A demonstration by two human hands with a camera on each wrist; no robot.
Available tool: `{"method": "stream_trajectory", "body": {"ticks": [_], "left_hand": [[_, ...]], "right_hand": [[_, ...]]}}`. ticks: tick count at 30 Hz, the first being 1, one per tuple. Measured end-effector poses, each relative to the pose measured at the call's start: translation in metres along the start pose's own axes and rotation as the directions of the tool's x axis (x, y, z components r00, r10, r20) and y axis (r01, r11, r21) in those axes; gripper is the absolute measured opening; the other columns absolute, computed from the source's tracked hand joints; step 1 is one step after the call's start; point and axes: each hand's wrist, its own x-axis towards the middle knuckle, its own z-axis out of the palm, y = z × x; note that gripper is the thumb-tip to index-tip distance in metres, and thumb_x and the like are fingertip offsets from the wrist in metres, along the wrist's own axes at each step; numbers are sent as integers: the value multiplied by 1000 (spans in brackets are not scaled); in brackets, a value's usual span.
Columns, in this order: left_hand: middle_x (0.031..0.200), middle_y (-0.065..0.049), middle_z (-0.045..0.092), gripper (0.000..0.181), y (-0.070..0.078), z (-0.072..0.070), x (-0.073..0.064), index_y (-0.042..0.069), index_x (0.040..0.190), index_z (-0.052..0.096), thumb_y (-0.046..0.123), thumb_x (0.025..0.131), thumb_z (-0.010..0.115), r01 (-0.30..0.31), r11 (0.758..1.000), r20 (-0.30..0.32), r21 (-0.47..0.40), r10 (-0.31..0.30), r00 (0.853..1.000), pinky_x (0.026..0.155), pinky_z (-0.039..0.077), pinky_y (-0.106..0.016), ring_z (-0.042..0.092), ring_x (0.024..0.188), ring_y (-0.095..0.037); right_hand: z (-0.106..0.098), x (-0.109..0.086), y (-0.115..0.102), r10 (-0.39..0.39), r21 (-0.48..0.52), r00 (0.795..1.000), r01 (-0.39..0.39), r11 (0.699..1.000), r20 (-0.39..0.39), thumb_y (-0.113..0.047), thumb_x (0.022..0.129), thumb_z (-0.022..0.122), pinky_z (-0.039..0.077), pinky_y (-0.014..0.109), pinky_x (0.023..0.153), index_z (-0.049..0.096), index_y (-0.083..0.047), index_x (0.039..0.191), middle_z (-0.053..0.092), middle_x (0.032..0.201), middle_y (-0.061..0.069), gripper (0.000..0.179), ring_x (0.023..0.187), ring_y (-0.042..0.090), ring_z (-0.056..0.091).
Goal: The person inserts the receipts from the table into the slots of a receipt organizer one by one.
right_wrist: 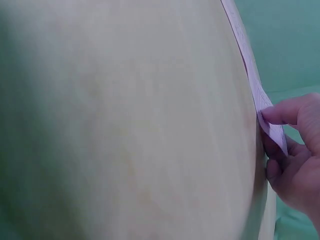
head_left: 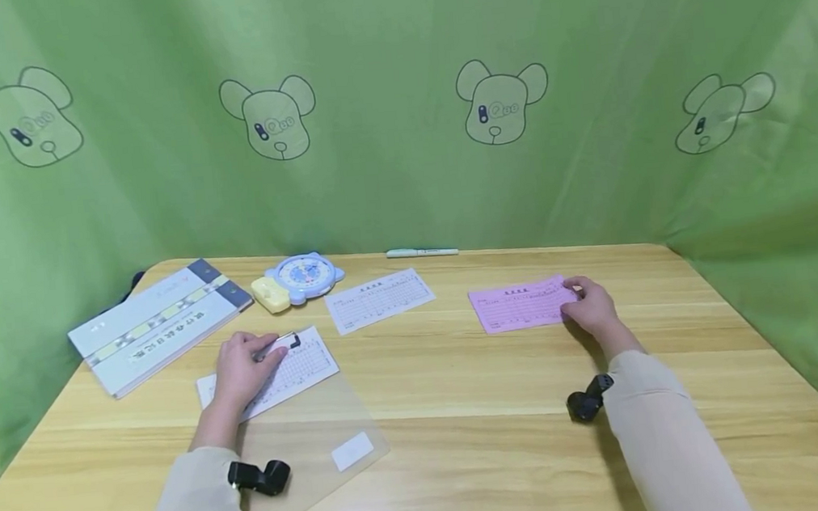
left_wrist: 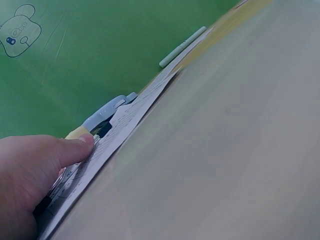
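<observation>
At the left lies a clear clipboard (head_left: 302, 451) with a white printed form (head_left: 309, 368) at its clip end. My left hand (head_left: 239, 368) is on its metal clip (head_left: 287, 343); in the left wrist view the thumb (left_wrist: 77, 147) lies along the clip. The other fingers there are mostly hidden. At the right, my right hand (head_left: 592, 304) pinches the right edge of a pink printed form (head_left: 519, 305) between thumb and fingers. In the right wrist view that pink form (right_wrist: 267, 120) bends up slightly at the pinched corner.
Another white form (head_left: 380, 300) lies mid-table. Beside it are a blue toy clock (head_left: 306, 274) and a small yellow block (head_left: 270, 294). A grey-white booklet (head_left: 163, 326) rests at the far left. A pale marker pen (head_left: 422, 252) lies along the back edge, before a green curtain (head_left: 389, 192).
</observation>
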Motion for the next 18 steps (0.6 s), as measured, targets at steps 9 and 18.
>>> {"method": "stream_trajectory", "body": {"ticks": [9, 18], "left_hand": [[93, -12, 44, 38, 0, 0, 0, 4, 111, 58, 28, 81, 59, -9, 1000, -10, 12, 9, 1000, 66, 29, -35, 36, 83, -26], [93, -13, 45, 38, -1, 1, 0, 4, 110, 59, 28, 81, 60, -23, 1000, -19, 20, 24, 1000, 66, 29, -35, 37, 82, -26]], "right_hand": [[-5, -5, 2, 12, 122, 1000, -13, 992, 11, 8, 72, 44, 39, 22, 60, 53, 13, 107, 49, 105, 29, 37, 82, 25, 47], [-4, -19, -13, 95, 457, 992, -121, 881, 79, 9, 77, 44, 46, 22, 58, 42, 10, 120, 42, 110, 26, 43, 60, 6, 50]]}}
